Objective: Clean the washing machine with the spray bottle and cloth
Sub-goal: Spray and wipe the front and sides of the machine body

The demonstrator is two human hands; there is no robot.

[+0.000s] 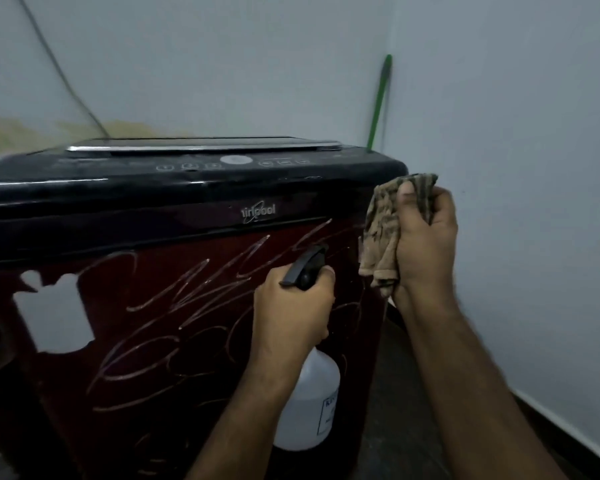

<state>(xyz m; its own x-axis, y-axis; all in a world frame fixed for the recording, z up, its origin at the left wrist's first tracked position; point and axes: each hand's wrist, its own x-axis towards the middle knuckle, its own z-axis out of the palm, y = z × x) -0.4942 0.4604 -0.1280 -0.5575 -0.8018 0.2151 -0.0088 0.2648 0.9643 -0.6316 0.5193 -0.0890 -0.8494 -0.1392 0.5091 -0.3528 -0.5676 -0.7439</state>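
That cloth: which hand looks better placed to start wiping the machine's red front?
The right hand. It already grips the cloth beside the washing machine's upper right corner, whereas the left hand is busy holding the spray bottle.

dark floor runs along the room's corner, seen at about four o'clock beside the machine. the washing machine stands directly on it, maroon front, black top. at one o'clock a green stick leans in the corner, its foot hidden behind the machine.
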